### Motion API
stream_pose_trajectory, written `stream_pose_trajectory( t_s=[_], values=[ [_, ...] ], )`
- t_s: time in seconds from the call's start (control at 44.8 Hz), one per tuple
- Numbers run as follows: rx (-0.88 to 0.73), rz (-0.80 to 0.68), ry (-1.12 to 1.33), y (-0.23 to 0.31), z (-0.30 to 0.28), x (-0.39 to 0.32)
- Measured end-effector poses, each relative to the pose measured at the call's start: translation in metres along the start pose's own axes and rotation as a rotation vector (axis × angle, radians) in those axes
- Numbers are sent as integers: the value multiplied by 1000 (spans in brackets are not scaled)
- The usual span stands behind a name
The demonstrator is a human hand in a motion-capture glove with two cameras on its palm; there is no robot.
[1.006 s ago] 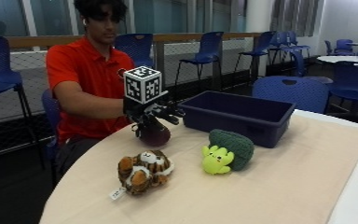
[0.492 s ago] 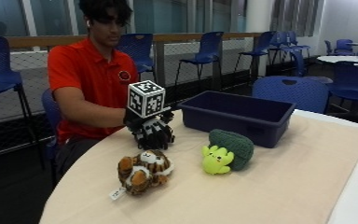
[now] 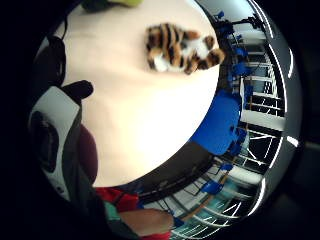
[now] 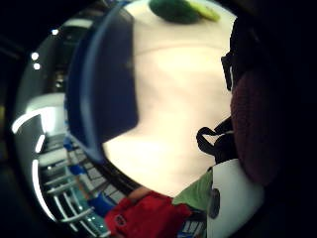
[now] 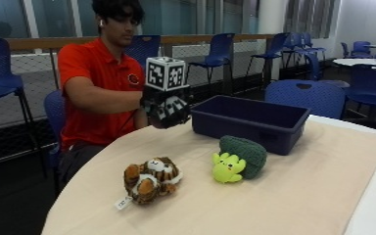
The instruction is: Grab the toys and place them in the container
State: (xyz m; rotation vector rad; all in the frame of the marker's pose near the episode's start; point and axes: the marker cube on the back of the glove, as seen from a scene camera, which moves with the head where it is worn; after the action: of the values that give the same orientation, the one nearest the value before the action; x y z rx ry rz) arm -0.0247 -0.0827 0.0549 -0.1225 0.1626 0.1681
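Maroon plush toy point(image 4: 257, 124) is curled in my black-gloved right hand point(image 5: 167, 108), raised just beside the dark blue plastic bin's point(image 5: 253, 120) near end, so dropping it in looks like a short carry sideways.

You'll find nothing you can read here. The red shirt point(image 5: 93, 73) carries a small round emblem on its chest, and the tiger toy point(image 5: 150, 178) has a white tag; both are too small to make out.

Even, soft indoor light fills the outside view, while glare whitens the beige round table point(image 3: 145, 120) and motion blurs the striped plush tiger point(image 3: 181, 47).
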Motion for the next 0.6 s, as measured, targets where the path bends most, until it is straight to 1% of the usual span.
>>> stream_pose_trajectory(
  t_s=[0.156,0.335,0.469,0.603],
  values=[
    [64,-62,18,-35,-70,-41],
    [82,-135,5,-93,-122,-110],
    [55,-180,-45,-128,-140,-161],
    [57,-210,-61,-151,-137,-204]
  ],
)
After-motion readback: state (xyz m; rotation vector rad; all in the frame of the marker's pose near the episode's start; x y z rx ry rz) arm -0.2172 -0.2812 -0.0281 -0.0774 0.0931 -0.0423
